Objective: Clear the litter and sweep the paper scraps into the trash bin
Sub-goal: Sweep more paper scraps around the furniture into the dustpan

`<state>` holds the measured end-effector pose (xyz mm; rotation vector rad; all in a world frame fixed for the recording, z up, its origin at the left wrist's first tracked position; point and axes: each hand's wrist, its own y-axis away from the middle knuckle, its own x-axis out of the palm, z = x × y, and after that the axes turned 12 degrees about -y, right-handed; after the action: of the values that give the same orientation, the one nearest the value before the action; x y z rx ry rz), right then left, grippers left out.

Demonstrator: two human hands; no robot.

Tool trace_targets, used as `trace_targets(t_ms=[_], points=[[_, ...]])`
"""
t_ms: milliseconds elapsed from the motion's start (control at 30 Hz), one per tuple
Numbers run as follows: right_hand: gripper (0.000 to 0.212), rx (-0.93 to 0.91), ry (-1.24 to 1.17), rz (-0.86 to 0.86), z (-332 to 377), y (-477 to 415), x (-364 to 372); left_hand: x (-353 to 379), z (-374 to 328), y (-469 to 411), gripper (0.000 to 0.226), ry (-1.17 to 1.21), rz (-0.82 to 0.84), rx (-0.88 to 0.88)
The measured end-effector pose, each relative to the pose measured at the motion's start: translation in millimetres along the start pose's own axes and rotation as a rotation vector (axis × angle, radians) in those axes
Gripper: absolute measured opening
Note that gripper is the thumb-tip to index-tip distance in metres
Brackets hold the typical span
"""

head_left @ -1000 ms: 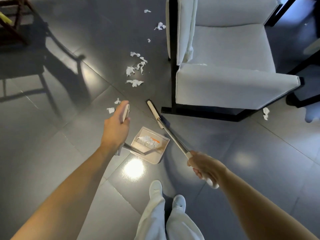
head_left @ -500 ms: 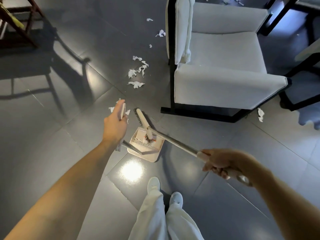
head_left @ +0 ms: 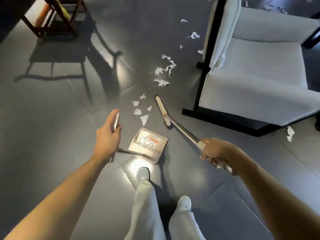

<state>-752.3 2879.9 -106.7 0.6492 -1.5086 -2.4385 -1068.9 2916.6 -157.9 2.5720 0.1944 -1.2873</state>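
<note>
The grey floor (head_left: 52, 118) beside the white armchair (head_left: 259, 70) is being swept, and this step is judged to be only partly done. The broom (head_left: 180, 129) is being gripped at its handle by the right hand (head_left: 216, 153). The dustpan (head_left: 155, 154), with some litter inside, is being held by its upright handle in the left hand (head_left: 108, 141), whose fingers seem to be wrapped round it. The nearest paper scraps (head_left: 144, 118) are lying between the broom head and the pan's mouth. A short stroke towards the pan is being called for next. No trash bin is being shown.
</note>
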Motion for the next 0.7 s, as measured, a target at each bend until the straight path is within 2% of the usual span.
trace_targets(t_ms=[167,467,700], points=[[0.027,-0.051,0.097,-0.034,71,-43,31,-25,36,-49,0.05,0.081,-0.045,-0.08],[0.05,-0.058,0.168,-0.115,217,-155,65,-59,59,-171,0.051,0.18,-0.051,-0.145],[0.026,-0.081,0.313,-0.065,244,-165,105,-63,48,-225,0.048,0.164,0.0,-0.104]])
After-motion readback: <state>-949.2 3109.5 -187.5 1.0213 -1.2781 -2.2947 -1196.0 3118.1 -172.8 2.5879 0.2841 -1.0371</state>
